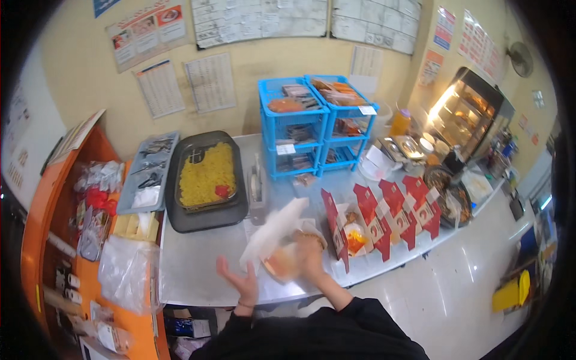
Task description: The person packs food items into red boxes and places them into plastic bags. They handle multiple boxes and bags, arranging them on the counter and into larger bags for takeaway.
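Note:
My left hand (pixel 240 282) is palm up over the metal table, with its fingers apart and nothing in it. Its thumb side is close to the lower edge of a blurred white sheet (pixel 276 229), which stands tilted; contact is unclear. Motion blurs my right hand (pixel 309 258), which is over a pale orange and brown item (pixel 280 265) on the table, perhaps a food wrapper. Whether its fingers grip this item cannot be seen. To the right, several red cardboard food boxes stand in a row; the nearest open box (pixel 355 236) holds food with a bright orange topping.
A pan of yellow rice (pixel 207 173) stands in a dark tray (pixel 173 216) at left, beside a blue utensil tray (pixel 128 204). Blue tiered baskets (pixel 294 118) with packets stand at the back. Plastic bags (pixel 128 274) lie on the orange counter. A lit food warmer (pixel 465 112) is far right.

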